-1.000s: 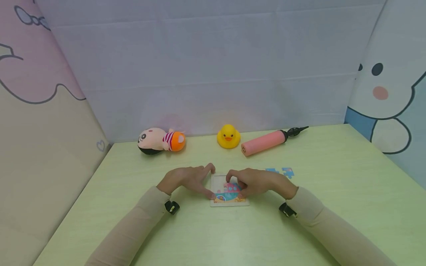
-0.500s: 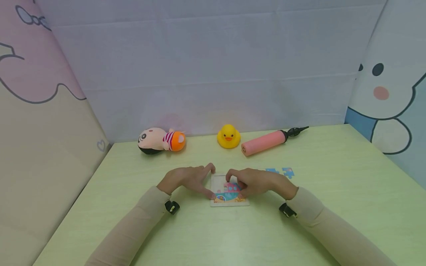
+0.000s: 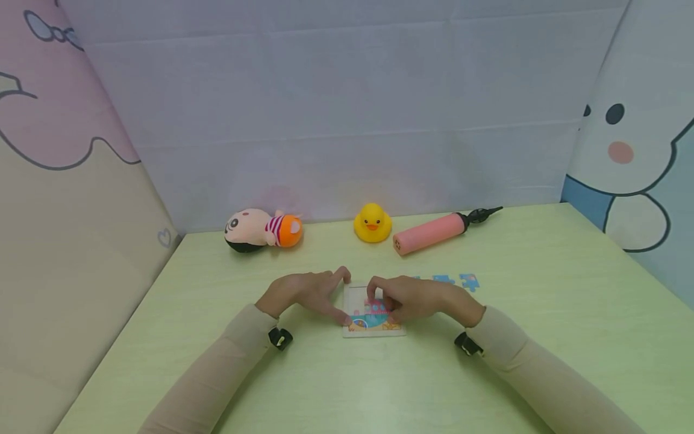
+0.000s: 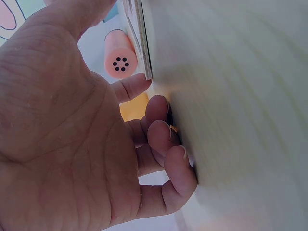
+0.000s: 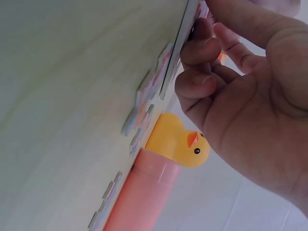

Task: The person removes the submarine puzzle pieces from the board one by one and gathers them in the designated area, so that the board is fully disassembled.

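Observation:
A small jigsaw puzzle board (image 3: 374, 333) with a pale frame lies flat on the table, its lower part filled with a pink and blue picture. My left hand (image 3: 311, 292) holds the board's left side, thumb near the lower corner and index fingertip at the upper corner. In the left wrist view its index finger (image 4: 134, 88) meets the board's edge, and the other fingers curl against the table. Over the board's right half, my right hand (image 3: 414, 296) has thumb and index finger around a pink puzzle piece (image 3: 376, 306). The fingers partly hide that piece.
Loose blue puzzle pieces lie right of the board, including one piece (image 3: 469, 281) farthest right. Along the back are a doll (image 3: 262, 230), a yellow rubber duck (image 3: 372, 223) and a pink hand pump (image 3: 431, 233) with a black nozzle. A pale wall (image 3: 347, 120) stands behind.
My right hand's fingers have shifted slightly over the pink piece, covering its top more. My left hand and the board stay in place.

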`<state>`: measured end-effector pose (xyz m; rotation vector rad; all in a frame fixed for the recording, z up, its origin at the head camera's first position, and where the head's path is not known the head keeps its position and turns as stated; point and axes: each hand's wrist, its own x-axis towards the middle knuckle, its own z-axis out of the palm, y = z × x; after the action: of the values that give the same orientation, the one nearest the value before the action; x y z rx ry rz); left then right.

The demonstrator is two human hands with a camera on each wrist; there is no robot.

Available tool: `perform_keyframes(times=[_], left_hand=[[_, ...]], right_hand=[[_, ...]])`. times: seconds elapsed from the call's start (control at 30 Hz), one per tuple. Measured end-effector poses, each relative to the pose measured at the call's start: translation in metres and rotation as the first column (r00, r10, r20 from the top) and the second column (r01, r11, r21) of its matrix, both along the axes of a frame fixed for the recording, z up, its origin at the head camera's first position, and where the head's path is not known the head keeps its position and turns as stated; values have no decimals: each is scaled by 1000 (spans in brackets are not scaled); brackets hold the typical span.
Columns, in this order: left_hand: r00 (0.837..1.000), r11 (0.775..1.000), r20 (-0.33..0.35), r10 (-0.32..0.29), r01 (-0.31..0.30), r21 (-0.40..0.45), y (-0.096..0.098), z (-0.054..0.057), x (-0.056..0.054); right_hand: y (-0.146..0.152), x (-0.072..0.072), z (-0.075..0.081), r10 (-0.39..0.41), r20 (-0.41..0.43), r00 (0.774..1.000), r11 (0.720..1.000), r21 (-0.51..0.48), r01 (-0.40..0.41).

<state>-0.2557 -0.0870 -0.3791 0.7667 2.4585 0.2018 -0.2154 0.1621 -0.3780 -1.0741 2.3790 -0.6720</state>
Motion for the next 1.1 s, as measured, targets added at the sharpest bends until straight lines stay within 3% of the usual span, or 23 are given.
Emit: perform_keyframes(times=[0.2, 0.7, 1.1], left_hand=[[1000, 1000, -2, -5, 5, -1, 0, 1, 0], [1000, 1000, -10, -9, 9, 7, -1, 0, 0], [1000, 1000, 2, 7, -7, -8, 1, 0, 0]], right_hand=[[1, 1, 0, -48, 16, 999, 998, 30, 48], [0, 0, 2, -22, -7, 1000, 999, 29, 22], [0, 1, 0, -76, 14, 997, 997, 23, 76]])
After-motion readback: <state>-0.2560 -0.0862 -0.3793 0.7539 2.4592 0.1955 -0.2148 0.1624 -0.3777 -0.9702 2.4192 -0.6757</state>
